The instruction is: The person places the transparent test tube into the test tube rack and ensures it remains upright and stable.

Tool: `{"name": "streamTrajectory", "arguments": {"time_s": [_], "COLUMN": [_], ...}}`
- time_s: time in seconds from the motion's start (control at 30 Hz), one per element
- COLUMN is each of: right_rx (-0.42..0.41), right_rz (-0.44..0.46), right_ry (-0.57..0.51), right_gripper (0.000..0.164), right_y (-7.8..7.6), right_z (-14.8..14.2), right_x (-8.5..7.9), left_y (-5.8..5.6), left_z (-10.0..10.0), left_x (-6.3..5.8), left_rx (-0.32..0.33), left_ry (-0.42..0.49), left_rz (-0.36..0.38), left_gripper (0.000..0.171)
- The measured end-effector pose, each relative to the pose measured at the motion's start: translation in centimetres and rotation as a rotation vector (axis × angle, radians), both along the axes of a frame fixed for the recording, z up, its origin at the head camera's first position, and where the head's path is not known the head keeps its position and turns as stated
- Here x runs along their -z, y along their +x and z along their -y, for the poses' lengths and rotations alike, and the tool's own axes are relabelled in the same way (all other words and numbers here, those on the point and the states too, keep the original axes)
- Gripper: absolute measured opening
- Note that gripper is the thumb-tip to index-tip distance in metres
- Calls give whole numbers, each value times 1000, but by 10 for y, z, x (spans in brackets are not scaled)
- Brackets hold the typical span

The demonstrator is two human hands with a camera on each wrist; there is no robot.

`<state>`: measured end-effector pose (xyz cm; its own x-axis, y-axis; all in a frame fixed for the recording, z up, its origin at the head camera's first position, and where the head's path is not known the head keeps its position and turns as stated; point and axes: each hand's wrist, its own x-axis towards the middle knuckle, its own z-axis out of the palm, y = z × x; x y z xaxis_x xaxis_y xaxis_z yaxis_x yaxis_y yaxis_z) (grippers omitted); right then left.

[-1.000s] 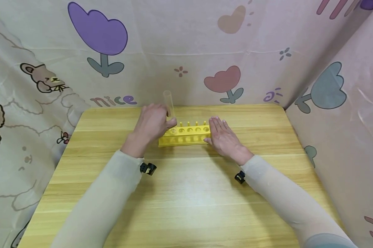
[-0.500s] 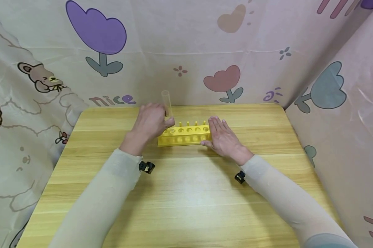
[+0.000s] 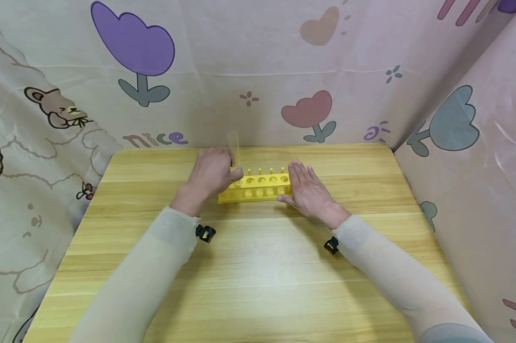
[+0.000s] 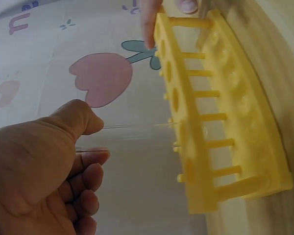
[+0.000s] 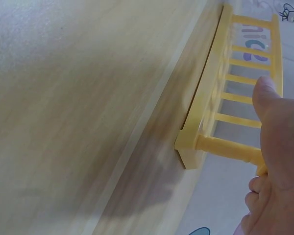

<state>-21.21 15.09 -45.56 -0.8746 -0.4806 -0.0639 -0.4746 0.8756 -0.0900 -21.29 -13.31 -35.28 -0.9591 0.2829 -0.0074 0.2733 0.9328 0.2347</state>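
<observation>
My left hand [image 3: 213, 171] pinches a clear test tube [image 3: 235, 147] between thumb and fingers. The tube stands nearly upright over the left part of a yellow test tube rack [image 3: 261, 180], its lower end in one of the top plate's holes. In the left wrist view, the tube [image 4: 137, 133] reaches from my fingers through the rack's [image 4: 193, 161] top plate. My right hand [image 3: 311, 193] holds the rack's right end, thumb across the front and long fingers stretched along the end. In the right wrist view, the thumb [image 5: 264, 95] overlaps the rack's crossbars.
The rack stands near the back of a wooden table [image 3: 258, 276]. A patterned curtain [image 3: 249, 62] hangs right behind the table's back edge and along both sides. A small black device [image 3: 205, 233] sits at each sleeve cuff.
My left hand and the test tube have moved slightly down toward the rack, and the tube's top now sits lower and looks blurred. The right hand and the rack stay in place.
</observation>
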Motion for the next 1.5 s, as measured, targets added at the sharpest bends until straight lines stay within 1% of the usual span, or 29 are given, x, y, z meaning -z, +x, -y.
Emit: {"name": "streamTrajectory", "arguments": {"time_s": [0.17,0.33,0.53,0.83,1.03,1.5], "right_rx": [-1,3,4,8,8,15], "right_rz": [-2,1,2,3,6,23], "right_ry": [-5,-2,-1,-12,-24,-41], "right_gripper": [105,105,105,105,107,110], "right_y": [1,1,0,1,1,0], "right_z": [1,1,1,1,1,0], "right_x": [-1,-1,0,0,0,1], "left_y": [2,3,1,-2,-2,-2], "left_z": [0,-1,-1,0,-1,-1], "left_x": [8,15,26,38,42,45], "left_rx": [6,13,8,11,14,9], "left_ry": [7,-9,-37,-45,-42,-25], "left_rz": [11,29,56,74,70,76], "left_gripper": [31,29,32,31,28,24]}}
